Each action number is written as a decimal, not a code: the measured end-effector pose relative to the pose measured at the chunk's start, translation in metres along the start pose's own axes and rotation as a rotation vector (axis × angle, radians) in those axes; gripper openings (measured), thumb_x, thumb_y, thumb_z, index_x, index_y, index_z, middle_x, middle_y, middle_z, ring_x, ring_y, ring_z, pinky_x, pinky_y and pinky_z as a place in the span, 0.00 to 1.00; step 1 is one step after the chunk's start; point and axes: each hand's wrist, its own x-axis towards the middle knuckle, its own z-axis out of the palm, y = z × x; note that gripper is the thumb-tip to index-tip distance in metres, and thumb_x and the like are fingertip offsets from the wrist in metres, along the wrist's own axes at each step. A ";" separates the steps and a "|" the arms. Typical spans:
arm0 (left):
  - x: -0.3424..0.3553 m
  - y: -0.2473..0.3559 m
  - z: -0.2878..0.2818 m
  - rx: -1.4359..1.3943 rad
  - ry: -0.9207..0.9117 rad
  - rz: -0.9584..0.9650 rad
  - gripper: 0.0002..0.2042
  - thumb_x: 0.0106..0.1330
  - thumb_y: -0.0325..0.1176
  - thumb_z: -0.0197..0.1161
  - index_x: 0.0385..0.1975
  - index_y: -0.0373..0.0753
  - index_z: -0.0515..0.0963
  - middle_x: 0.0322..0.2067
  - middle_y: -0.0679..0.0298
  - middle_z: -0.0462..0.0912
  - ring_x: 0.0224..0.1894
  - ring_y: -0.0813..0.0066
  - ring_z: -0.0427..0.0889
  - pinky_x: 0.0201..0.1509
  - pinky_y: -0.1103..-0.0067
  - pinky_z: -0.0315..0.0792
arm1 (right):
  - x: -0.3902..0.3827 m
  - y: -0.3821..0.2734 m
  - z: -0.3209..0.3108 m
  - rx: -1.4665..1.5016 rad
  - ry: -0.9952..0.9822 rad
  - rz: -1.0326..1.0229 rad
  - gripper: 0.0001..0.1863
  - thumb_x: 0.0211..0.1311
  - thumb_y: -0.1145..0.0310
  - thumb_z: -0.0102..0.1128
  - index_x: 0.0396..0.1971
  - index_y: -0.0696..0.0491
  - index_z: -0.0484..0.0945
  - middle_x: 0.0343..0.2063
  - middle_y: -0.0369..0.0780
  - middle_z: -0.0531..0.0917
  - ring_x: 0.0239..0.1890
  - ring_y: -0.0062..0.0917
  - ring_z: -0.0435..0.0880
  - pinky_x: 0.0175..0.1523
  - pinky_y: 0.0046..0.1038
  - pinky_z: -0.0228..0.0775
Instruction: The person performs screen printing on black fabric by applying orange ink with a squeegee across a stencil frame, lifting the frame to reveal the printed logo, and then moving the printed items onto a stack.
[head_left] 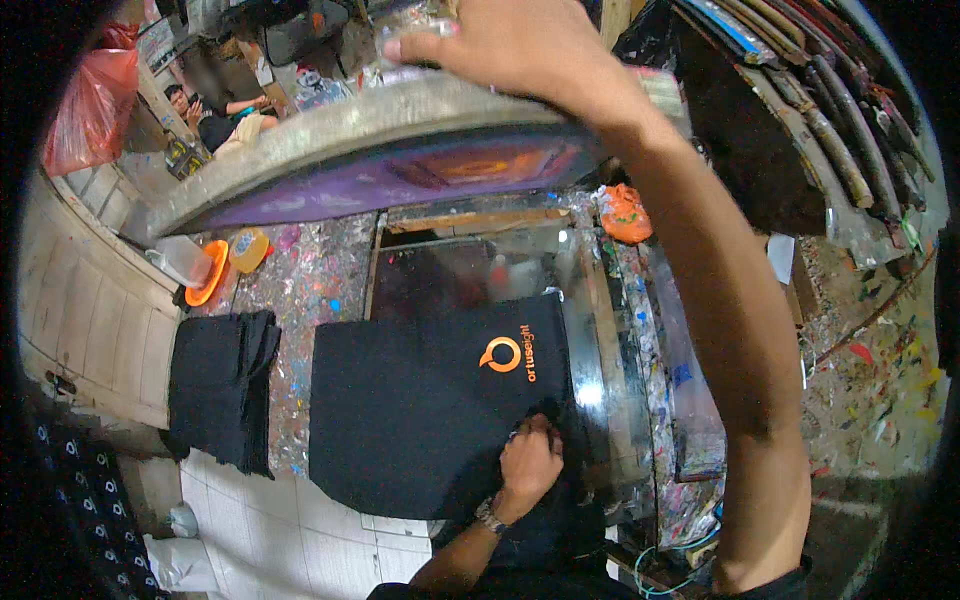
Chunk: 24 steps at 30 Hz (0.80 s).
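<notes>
A black cloth panel lies over a glass-topped print bed, with an orange ring emblem and lettering near its right edge. My left hand, wearing a wristwatch, is at the panel's lower right, its fingers closed on the black cloth. Above the bed, a silk-screen frame stands tilted up, its underside stained purple and orange. My right arm crosses the right side, and my right hand grips the frame's upper edge. The fingertips behind that edge are partly hidden.
Left of the panel sits a stack of black cloth pieces. An orange dish and a yellow tub stand farther back. An orange bundle lies right of the bed. Several frames lean at far right. A person sits at far left.
</notes>
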 end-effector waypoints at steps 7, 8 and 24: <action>0.022 0.013 -0.014 -0.606 0.226 -0.306 0.09 0.69 0.32 0.58 0.40 0.31 0.75 0.39 0.46 0.82 0.42 0.46 0.82 0.44 0.65 0.77 | 0.032 0.015 0.001 -0.053 -0.012 0.074 0.41 0.58 0.32 0.51 0.33 0.64 0.84 0.37 0.58 0.83 0.45 0.49 0.84 0.51 0.43 0.75; 0.021 0.008 -0.014 -0.650 0.146 -0.250 0.11 0.69 0.34 0.58 0.42 0.31 0.76 0.41 0.47 0.83 0.45 0.51 0.82 0.48 0.67 0.75 | 0.034 0.014 0.001 -0.040 -0.006 0.053 0.41 0.58 0.32 0.51 0.33 0.64 0.84 0.38 0.58 0.83 0.45 0.49 0.83 0.51 0.43 0.75; -0.033 -0.150 -0.139 0.233 0.643 -0.404 0.21 0.57 0.40 0.69 0.42 0.31 0.75 0.41 0.48 0.75 0.44 0.48 0.75 0.49 0.60 0.69 | 0.076 0.046 0.020 0.002 -0.118 0.062 0.43 0.55 0.28 0.50 0.35 0.61 0.85 0.32 0.55 0.85 0.40 0.46 0.85 0.52 0.40 0.71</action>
